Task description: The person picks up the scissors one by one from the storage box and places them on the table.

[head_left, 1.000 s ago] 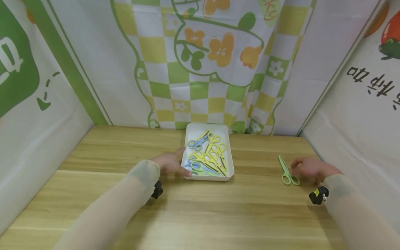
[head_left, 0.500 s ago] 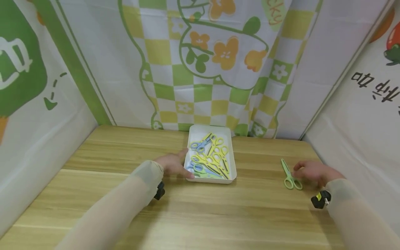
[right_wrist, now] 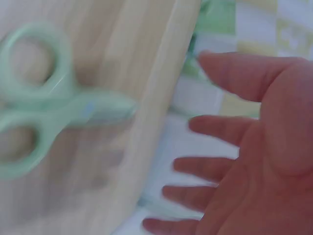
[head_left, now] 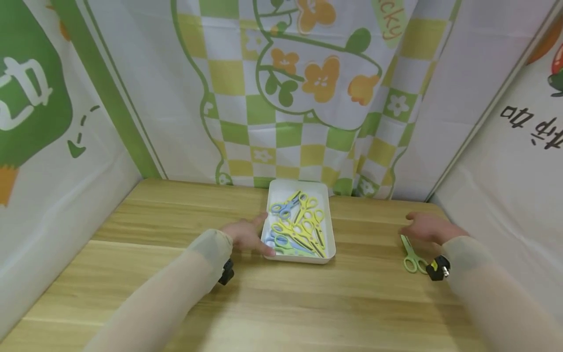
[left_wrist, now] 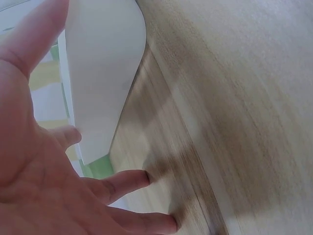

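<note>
My left hand [head_left: 248, 235] rests at the left side of a white plastic tray [head_left: 332, 226], thumb and a finger touching its rim. In the left wrist view, its other fingers [left_wrist: 128, 182] are spread near the tabletop. Yellow, blue and green scissors [head_left: 303, 230] lie jumbled in the tray. Off to the right, a light green pair of scissors [head_left: 410, 254] lies on the table with its blades pointing away. My right hand [head_left: 433, 229] hovers over the blade end, its fingers extended and holding nothing; the right wrist view shows the scissors [right_wrist: 78, 110] apart from the fingertips.
The wooden table [head_left: 308, 303] ends at a checkered curtain [head_left: 290, 127] just behind the tray. White printed panels stand at the left [head_left: 83, 186] and right [head_left: 497, 181]. Each wrist carries a small black camera.
My right hand has moved from beside the green scissors forward and left, over their blade tips. The left hand stays at the tray. The head view has shifted slightly.
</note>
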The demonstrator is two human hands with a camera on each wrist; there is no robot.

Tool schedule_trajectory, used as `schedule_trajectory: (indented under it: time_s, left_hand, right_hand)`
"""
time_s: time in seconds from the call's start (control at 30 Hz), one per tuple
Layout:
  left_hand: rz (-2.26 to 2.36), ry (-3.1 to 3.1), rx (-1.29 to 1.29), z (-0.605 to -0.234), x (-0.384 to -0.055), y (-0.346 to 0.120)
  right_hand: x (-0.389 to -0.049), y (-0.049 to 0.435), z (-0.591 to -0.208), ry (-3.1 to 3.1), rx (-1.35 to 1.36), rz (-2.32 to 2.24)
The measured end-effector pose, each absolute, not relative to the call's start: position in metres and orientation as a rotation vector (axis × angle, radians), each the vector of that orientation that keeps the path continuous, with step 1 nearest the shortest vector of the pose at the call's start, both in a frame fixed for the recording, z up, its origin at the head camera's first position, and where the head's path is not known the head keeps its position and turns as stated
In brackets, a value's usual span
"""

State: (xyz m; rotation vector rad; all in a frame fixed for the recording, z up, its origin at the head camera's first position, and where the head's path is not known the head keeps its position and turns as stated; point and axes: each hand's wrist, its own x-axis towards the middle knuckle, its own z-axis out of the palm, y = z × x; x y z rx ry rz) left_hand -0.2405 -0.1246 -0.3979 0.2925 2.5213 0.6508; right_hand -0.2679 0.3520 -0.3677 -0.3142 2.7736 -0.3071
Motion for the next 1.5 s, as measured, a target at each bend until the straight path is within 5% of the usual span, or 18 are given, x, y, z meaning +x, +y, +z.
schedule_trajectory:
  time_s: [0.73, 1.5]
  left_hand:
    - [0.632, 2.505, 0.267, -0.397, -0.240, -0.125]
    - [0.598, 2.521, 0.296, -0.397, -0.241, -0.124]
  right_hand:
    - [-0.309, 0.166, -0.365, 2.700, -0.687, 0.044]
    - [-0.310, 0.120, -0.382, 2.487, -0.772, 0.231]
